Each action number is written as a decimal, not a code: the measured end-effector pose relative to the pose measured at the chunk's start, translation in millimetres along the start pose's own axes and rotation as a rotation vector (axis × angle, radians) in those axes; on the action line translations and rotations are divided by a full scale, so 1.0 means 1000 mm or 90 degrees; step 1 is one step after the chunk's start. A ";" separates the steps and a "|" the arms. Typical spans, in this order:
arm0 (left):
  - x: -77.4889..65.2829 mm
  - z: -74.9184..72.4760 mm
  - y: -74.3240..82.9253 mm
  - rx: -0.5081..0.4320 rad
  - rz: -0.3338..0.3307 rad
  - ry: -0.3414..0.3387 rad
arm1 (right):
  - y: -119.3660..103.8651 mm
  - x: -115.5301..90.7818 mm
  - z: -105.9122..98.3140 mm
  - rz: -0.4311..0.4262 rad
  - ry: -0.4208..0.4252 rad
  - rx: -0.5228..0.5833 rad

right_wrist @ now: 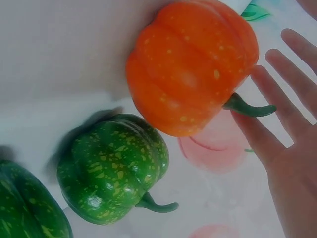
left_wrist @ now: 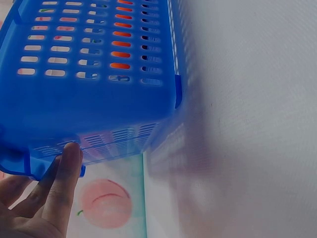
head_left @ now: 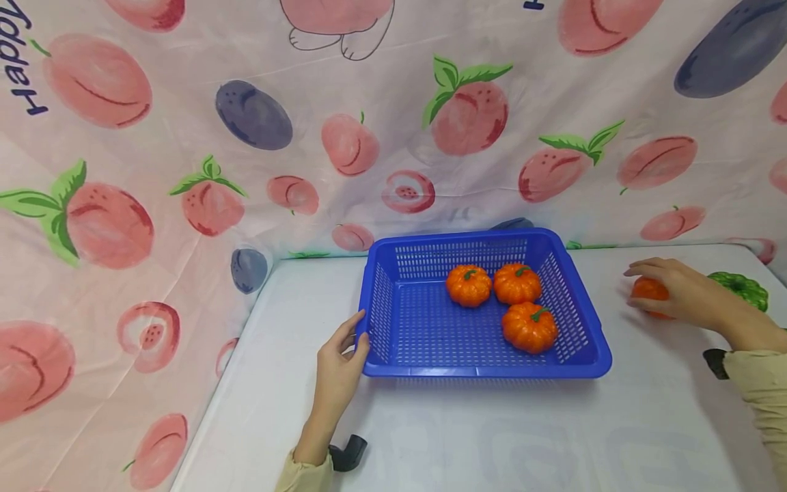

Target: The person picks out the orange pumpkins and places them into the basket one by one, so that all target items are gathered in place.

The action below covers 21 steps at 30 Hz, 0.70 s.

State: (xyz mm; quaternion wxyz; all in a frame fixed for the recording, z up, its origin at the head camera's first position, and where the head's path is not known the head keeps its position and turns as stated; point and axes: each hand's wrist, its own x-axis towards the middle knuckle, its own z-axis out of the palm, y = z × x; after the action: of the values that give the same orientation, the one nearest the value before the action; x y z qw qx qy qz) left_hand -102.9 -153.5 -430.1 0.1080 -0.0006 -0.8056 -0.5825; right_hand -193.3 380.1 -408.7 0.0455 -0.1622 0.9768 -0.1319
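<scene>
My left hand [head_left: 339, 362] holds the left rim of a blue plastic basket [head_left: 473, 372] near its front corner, and its fingers touch the outer wall in the left wrist view. Three small orange pumpkins, one of them the front pumpkin [head_left: 530, 328], sit in the basket's right half. Off to the right, my right hand [head_left: 691, 294] reaches over another orange pumpkin [right_wrist: 193, 69] on the table. Its fingers [right_wrist: 282, 99] are spread and fairly straight beside that pumpkin's green stem, not closed round it.
Just right of that pumpkin lies a green speckled pumpkin [right_wrist: 114, 168]. Part of another green one [right_wrist: 27, 203] shows at the right wrist view's lower left corner. A white cloth covers the table [head_left: 461, 437]. Behind and at left hangs a fruit-printed curtain [head_left: 369, 89].
</scene>
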 end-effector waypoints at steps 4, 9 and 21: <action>0.000 0.000 0.000 0.002 -0.002 0.002 | 0.004 0.000 0.000 0.018 -0.018 -0.007; 0.000 0.000 0.000 0.006 -0.007 0.002 | 0.009 0.001 0.003 0.031 -0.026 -0.007; 0.000 0.000 -0.001 0.005 -0.003 0.001 | 0.017 0.003 0.003 0.045 -0.040 -0.017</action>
State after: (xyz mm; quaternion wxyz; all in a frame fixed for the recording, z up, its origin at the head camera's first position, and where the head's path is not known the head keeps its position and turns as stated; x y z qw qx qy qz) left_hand -103.4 -154.0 -431.3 0.1071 0.0018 -0.8078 -0.5797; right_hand -200.9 393.7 -416.6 0.0789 -0.1319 0.9818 -0.1119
